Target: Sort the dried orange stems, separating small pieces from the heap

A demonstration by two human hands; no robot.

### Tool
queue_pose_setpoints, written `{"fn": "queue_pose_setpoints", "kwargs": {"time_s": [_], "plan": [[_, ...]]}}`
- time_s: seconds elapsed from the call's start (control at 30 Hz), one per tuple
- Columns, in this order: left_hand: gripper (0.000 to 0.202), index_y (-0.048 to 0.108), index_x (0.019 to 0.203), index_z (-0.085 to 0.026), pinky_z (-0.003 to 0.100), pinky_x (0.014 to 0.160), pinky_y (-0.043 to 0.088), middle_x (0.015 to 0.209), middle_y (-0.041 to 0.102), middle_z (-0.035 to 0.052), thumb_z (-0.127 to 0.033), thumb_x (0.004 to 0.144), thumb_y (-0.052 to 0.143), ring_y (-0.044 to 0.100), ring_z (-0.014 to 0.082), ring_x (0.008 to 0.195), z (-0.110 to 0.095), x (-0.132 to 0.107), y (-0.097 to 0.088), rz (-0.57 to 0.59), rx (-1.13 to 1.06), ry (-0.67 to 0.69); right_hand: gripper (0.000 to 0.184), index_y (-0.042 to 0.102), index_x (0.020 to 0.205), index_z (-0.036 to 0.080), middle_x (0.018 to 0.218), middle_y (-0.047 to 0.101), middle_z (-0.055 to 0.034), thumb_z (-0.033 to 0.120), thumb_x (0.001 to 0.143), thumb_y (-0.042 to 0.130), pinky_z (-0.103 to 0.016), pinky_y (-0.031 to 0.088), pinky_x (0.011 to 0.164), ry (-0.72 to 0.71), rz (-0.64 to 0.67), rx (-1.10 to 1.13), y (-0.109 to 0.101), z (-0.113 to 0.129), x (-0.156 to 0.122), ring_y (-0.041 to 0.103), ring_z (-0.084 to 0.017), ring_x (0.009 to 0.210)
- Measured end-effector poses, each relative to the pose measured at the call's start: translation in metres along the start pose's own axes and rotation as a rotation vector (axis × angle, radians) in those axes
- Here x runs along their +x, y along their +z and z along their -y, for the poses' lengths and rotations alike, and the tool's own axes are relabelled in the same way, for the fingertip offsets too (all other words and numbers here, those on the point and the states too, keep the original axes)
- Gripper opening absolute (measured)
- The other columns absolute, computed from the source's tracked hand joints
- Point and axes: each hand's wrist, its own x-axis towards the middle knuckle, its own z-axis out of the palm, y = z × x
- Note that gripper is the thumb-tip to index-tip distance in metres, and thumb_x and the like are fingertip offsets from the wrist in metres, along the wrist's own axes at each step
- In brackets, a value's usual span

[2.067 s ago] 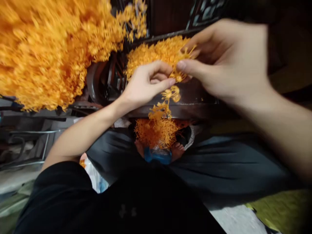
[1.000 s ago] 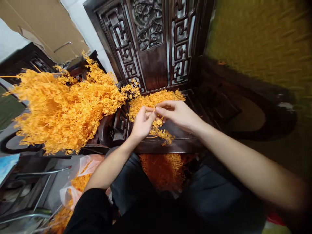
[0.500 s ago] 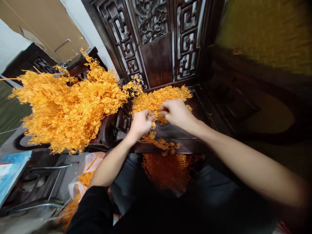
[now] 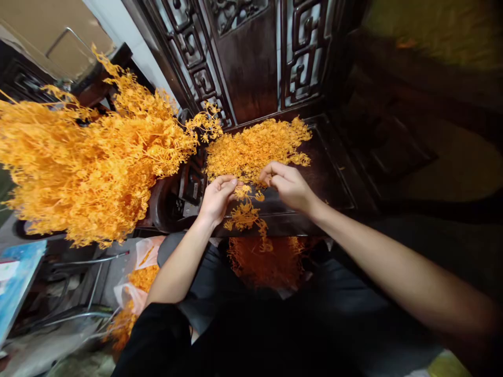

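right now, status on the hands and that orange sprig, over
Left hand pinching orange sprig, which dangles off the chair seat. Right hand curled beside it, grip unclear. Loose pile just behind; nothing between.

Dark carved wooden chair back with fretwork panels (image 4: pixel 251 57) stands at 12 o'clock. Its dark plank seat (image 4: pixel 334 178) runs from centre toward 3 o'clock. A curved dark wooden armrest (image 4: pixel 163 209) lies just toward 9 o'clock from centre. White plastered wall (image 4: pixel 113 26) and brown cardboard sheet (image 4: pixel 27 21) at 11 o'clock. Blurred yellow-green surface (image 4: pixel 440 31) at 1 o'clock. Bent grey metal tube frame (image 4: pixel 90 259) and blue-faced flat board (image 4: pixel 18 283) at 8 o'clock, above grey floor (image 4: pixel 35 356). Lighting even; dark wood reads dim.
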Motion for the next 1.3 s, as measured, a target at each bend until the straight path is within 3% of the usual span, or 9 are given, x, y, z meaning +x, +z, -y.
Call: {"fn": "queue_pose_setpoints", "kwargs": {"time_s": [0.13, 0.2, 0.3, 0.4, 0.5, 0.8, 0.97, 1.13, 1.3], "plan": [[0.039, 0.066, 0.091, -0.017, 0.024, 0.073, 0.055, 0.086, 0.075, 0.0019, -0.033, 0.068, 0.093, 0.069, 0.0107, 0.075, 0.002, -0.002, 0.000, -0.042, -0.080, 0.009, 0.060, 0.063, 0.131, 0.012, 0.102, 0.074, -0.0126, 0.060, 0.095, 0.061, -0.036, 0.049, 0.077, -0.261, 0.044, -0.435, 0.011, 0.014, -0.015, 0.069, -0.025, 0.088], [0.038, 0.066, 0.091, -0.017, 0.024, 0.072, 0.056, 0.088, 0.076, 0.0025, -0.030, 0.069, 0.092, 0.068, 0.0105, 0.075, 0.003, -0.004, 0.001, -0.049, -0.111, 0.012, 0.074, 0.060, 0.136, 0.010, 0.122, 0.072, -0.0173, 0.068, 0.091, 0.064, -0.037, 0.050, 0.083, -0.316, 0.025, -0.589, 0.018, 0.015, -0.018, 0.069, -0.030, 0.106], [0.039, 0.066, 0.095, -0.018, 0.025, 0.072, 0.056, 0.092, 0.077, 0.0032, -0.026, 0.067, 0.093, 0.069, 0.0114, 0.078, 0.003, -0.007, 0.002, -0.019, -0.147, 0.000, 0.062, 0.063, 0.128, 0.011, 0.122, 0.073, -0.0160, 0.065, 0.099, 0.056, -0.036, 0.049, 0.080, -0.290, 0.001, -0.655, 0.025, 0.010, -0.016, 0.070, -0.029, 0.107], [0.042, 0.067, 0.098, -0.017, 0.027, 0.078, 0.058, 0.096, 0.077, 0.0031, -0.021, 0.065, 0.093, 0.070, 0.0119, 0.081, 0.002, -0.011, 0.002, 0.019, -0.139, -0.024, 0.046, 0.066, 0.118, 0.015, 0.109, 0.075, -0.0118, 0.056, 0.105, 0.049, -0.035, 0.047, 0.074, -0.261, 0.026, -0.609, 0.025, 0.006, -0.014, 0.070, -0.024, 0.094], [0.043, 0.068, 0.099, -0.016, 0.026, 0.079, 0.058, 0.095, 0.076, 0.0027, -0.018, 0.065, 0.094, 0.071, 0.0113, 0.081, 0.002, -0.013, 0.004, 0.015, -0.130, -0.023, 0.049, 0.064, 0.121, 0.014, 0.112, 0.073, -0.0124, 0.059, 0.101, 0.057, -0.034, 0.046, 0.074, -0.298, 0.089, -0.588, 0.023, 0.007, -0.014, 0.069, -0.023, 0.093], [0.041, 0.069, 0.085, -0.015, 0.019, 0.053, 0.049, 0.067, 0.071, -0.0007, -0.036, 0.062, 0.095, 0.062, 0.0081, 0.055, 0.006, -0.011, 0.000, 0.017, 0.038, 0.044, 0.030, 0.064, 0.097, 0.017, 0.093, 0.072, -0.0098, 0.040, 0.107, 0.048, -0.033, 0.043, 0.071, -0.339, 0.072, -0.483, 0.026, 0.004, -0.014, 0.066, -0.021, 0.083], [0.039, 0.067, 0.076, -0.015, 0.017, 0.049, 0.041, 0.063, 0.070, -0.0016, -0.035, 0.059, 0.096, 0.057, 0.0052, 0.049, -0.005, -0.007, 0.003, -0.031, 0.105, 0.227, 0.019, 0.060, 0.087, 0.019, 0.081, 0.067, -0.0049, 0.027, 0.103, 0.054, -0.031, 0.047, 0.071, -0.438, -0.081, -0.141, 0.027, 0.007, -0.012, 0.063, -0.017, 0.075], [0.037, 0.065, 0.076, -0.016, 0.018, 0.047, 0.039, 0.062, 0.069, -0.0014, -0.036, 0.063, 0.094, 0.056, 0.0063, 0.048, -0.014, -0.010, 0.012, 0.004, 0.145, 0.238, 0.012, 0.060, 0.088, 0.020, 0.081, 0.067, -0.0037, 0.021, 0.100, 0.059, -0.031, 0.049, 0.070, -0.473, -0.168, -0.040, 0.032, 0.010, -0.014, 0.064, -0.016, 0.075], [0.029, 0.066, 0.078, -0.016, 0.019, 0.048, 0.041, 0.066, 0.068, -0.0024, -0.027, 0.067, 0.091, 0.056, 0.0058, 0.049, -0.014, -0.001, -0.007, -0.084, 0.204, 0.321, 0.007, 0.063, 0.092, 0.022, 0.083, 0.069, -0.0046, 0.022, 0.099, 0.059, -0.032, 0.049, 0.065, -0.567, -0.181, -0.010, 0.023, 0.020, -0.030, 0.066, -0.017, 0.075]]}}
